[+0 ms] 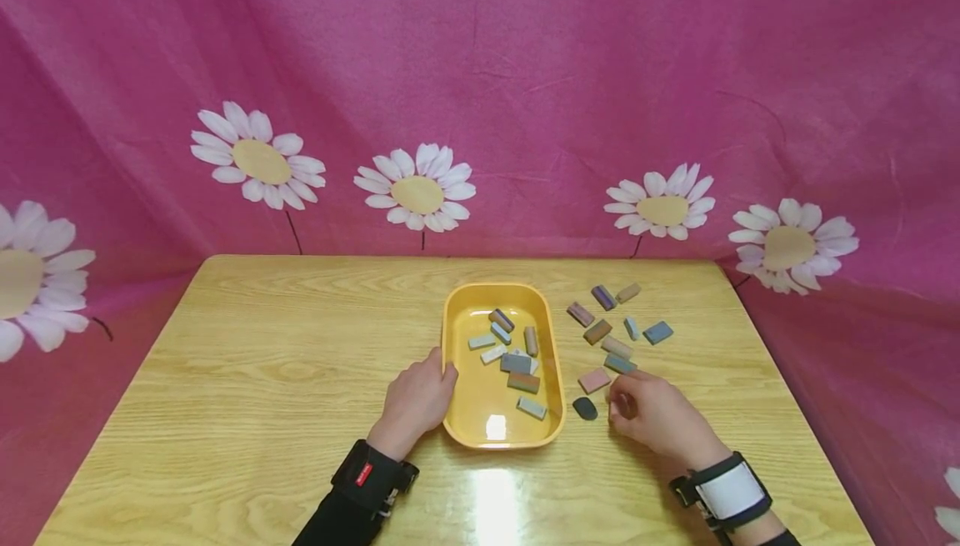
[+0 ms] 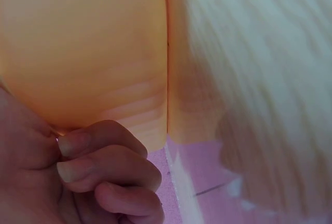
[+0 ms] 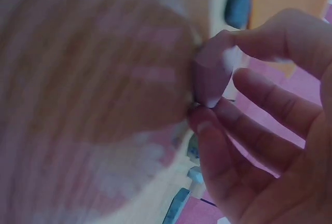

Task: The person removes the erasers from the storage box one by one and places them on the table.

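Note:
My left hand (image 1: 420,400) grips the left rim of a yellow plastic tray (image 1: 447,321), with its fingers (image 2: 104,167) curled by the outer wall. Several small blocks lie in the tray, among them a grey one (image 1: 515,363) and a brown one (image 1: 523,383). Right of the tray, my right hand (image 1: 663,419) pinches a small purplish faceted block (image 3: 211,71) between thumb and fingertips, low over the table. The hand mostly hides that block from the head view. Close by are a dark rounded piece (image 1: 585,408) and a pink block (image 1: 595,380).
More small blocks are scattered on the wooden table (image 1: 285,379) beyond my right hand, including a blue-grey one (image 1: 658,332), a purple one (image 1: 603,297) and a tan one (image 1: 628,293). A pink cloth (image 1: 480,96) with daisies hangs behind the table and along its sides.

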A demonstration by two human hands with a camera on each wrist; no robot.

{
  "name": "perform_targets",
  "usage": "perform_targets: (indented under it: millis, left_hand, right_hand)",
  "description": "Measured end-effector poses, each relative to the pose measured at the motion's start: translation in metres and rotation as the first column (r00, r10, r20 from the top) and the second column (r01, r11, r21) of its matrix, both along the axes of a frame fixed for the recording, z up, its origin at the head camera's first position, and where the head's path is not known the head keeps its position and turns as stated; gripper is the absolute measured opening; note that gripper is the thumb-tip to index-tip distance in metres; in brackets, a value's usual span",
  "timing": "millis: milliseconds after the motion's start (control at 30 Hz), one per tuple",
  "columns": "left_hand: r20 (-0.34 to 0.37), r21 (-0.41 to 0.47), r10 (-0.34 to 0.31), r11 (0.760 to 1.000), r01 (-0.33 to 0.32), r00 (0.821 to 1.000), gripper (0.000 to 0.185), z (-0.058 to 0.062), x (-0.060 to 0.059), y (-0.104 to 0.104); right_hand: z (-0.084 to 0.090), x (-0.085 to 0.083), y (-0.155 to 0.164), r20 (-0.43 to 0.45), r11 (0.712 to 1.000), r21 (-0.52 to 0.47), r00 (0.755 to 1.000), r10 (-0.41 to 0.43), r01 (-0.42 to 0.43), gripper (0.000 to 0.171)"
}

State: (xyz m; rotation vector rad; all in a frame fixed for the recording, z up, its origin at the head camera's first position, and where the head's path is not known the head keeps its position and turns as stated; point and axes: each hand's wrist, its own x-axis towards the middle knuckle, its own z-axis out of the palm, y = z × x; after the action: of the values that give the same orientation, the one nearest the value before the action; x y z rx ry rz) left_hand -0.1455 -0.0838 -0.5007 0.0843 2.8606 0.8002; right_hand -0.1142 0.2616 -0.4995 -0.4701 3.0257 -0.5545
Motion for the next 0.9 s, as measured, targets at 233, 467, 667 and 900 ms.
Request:
perform_targets:
  millis: [233, 467, 667, 900]
  left_hand:
    - [-0.005, 0.004, -0.001, 1.000, 0.001, 1.000, 0.032, 0.000, 0.000, -0.002]
    - [0.014, 0.017, 0.003, 1.000, -0.004, 1.000, 0.032, -0.001, -0.001, -0.001]
    - [0.015, -0.003, 0.024, 1.000, -0.024, 1.000, 0.038, -0.001, -0.001, 0.000]
    - [-0.003, 0.000, 0.031, 1.000, -0.031, 1.000, 0.032, 0.002, -0.001, -0.001]
  right_hand:
    - [0.013, -0.015, -0.018, -0.042, 0.988, -0.100, 0.992, -0.120, 0.115, 0.021]
    - [0.015, -0.041, -0.057, -0.033, 0.920, -0.344, 0.977, -0.212, 0.188, 0.032]
    - [0.004, -0.058, -0.083, 0.044, 0.845, -0.499, 0.980, -0.194, 0.190, 0.053]
    - [-0.008, -0.065, -0.094, 0.094, 0.827, -0.506, 0.969, -0.228, 0.244, 0.062]
